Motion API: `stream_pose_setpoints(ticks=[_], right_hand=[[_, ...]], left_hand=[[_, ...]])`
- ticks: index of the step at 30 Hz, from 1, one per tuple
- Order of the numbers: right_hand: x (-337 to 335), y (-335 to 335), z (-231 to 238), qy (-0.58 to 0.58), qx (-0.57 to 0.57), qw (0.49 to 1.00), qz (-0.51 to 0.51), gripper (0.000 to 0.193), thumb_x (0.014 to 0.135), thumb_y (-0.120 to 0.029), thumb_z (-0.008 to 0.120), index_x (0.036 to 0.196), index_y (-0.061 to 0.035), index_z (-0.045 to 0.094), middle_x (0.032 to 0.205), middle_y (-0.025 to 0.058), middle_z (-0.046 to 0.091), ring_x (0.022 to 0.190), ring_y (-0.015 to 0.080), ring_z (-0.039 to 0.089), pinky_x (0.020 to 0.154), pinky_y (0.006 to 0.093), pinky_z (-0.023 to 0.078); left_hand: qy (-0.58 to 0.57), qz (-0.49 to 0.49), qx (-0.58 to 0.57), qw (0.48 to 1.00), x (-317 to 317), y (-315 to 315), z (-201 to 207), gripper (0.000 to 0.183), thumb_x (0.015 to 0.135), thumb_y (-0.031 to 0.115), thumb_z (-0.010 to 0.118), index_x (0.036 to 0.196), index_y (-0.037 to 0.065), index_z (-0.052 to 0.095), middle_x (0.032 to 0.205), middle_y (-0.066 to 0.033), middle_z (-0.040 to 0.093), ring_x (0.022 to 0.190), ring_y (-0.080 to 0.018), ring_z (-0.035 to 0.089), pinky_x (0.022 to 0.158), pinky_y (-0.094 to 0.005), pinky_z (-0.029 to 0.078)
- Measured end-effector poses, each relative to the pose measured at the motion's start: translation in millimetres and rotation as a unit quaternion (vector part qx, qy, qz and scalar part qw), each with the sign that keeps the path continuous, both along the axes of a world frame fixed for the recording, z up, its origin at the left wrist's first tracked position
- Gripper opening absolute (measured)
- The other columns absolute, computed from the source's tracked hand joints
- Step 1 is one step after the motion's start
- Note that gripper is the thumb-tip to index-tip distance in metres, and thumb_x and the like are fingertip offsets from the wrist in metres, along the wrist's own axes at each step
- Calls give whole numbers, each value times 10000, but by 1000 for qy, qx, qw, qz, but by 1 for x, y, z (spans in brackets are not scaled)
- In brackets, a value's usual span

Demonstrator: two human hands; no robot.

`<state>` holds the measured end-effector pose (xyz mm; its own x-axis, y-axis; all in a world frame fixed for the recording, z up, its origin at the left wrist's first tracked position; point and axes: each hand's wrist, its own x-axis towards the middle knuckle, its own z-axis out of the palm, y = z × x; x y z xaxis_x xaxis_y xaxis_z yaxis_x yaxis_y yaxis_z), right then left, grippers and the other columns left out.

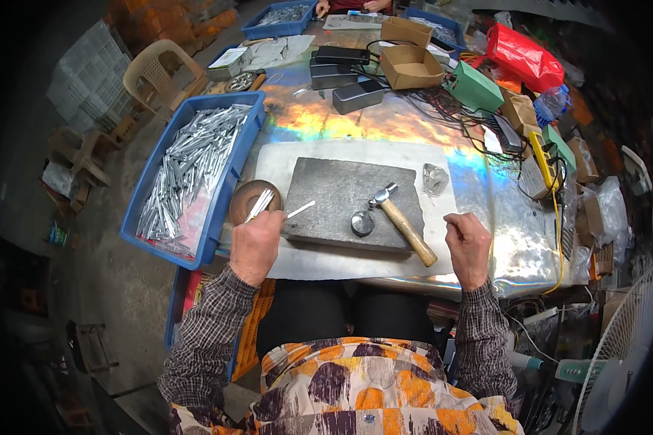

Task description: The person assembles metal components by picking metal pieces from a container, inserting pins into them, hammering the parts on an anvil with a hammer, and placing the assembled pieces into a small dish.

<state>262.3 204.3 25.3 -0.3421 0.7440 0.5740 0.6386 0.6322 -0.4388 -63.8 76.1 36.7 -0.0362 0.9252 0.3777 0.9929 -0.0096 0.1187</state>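
Note:
My left hand [257, 246] is closed on several thin silvery metal strips [260, 206], which stick up past the fingers over a round brown wooden dish [245, 197]. One more pale strip [301, 209] points right from beside its fingertips, over the left part of a grey stone slab [341, 190]; whether the hand grips it I cannot tell. A ball-peen hammer [408, 230] lies across the slab's right side, its wooden handle toward me. Left of its head stands a small round metal piece [362, 223]. My right hand [469, 248] hovers right of the handle, fingers curled, nothing visible in them.
At the left, a blue crate [252, 138] holds many metal strips. White paper [268, 163] lies under the slab, with a clear plastic piece [434, 179] on it. Farther back are cardboard boxes [412, 67], dark cases [358, 96] and cables. Another person's hand [322, 8] shows at the far side.

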Motion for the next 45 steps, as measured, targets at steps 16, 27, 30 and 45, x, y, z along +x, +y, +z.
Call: stream_pose_setpoints(ticks=[16, 27, 30, 45], right_hand=[[-58, -76, 36, 260, -330, 883, 208, 49, 818, 44, 602, 866, 34, 600, 801, 64, 605, 639, 108, 625, 551, 209, 502], [-71, -93, 33, 372, -468, 780, 187, 70, 861, 17, 578, 920, 52, 591, 839, 63, 600, 666, 102, 614, 575, 194, 507], [-72, -94, 26, 381, -405, 799, 227, 73, 859, 33, 575, 927, 53, 588, 877, 76, 583, 647, 93, 591, 543, 189, 482], [-73, -101, 21, 365, -388, 827, 180, 30, 874, 8, 574, 893, 30, 564, 799, 44, 600, 593, 55, 548, 498, 178, 450]], left_hand=[[-754, -117, -37, 645, 72, 4, 10, 98, 868, 29, 594, 951, -7, 559, 903, -138, 650, 788, -158, 642, 688, -261, 534], [-842, -89, -34, 532, 91, -3, 12, 160, 851, 20, 614, 998, -14, 559, 887, -122, 645, 780, -176, 654, 676, -295, 571], [-869, -82, -40, 486, 94, -6, 11, 161, 855, 25, 612, 1004, -3, 555, 890, -120, 647, 776, -181, 657, 674, -300, 574], [-900, -87, -38, 426, 102, -11, 8, 159, 882, 57, 590, 1027, 18, 539, 914, -120, 641, 786, -184, 655, 677, -305, 576]])
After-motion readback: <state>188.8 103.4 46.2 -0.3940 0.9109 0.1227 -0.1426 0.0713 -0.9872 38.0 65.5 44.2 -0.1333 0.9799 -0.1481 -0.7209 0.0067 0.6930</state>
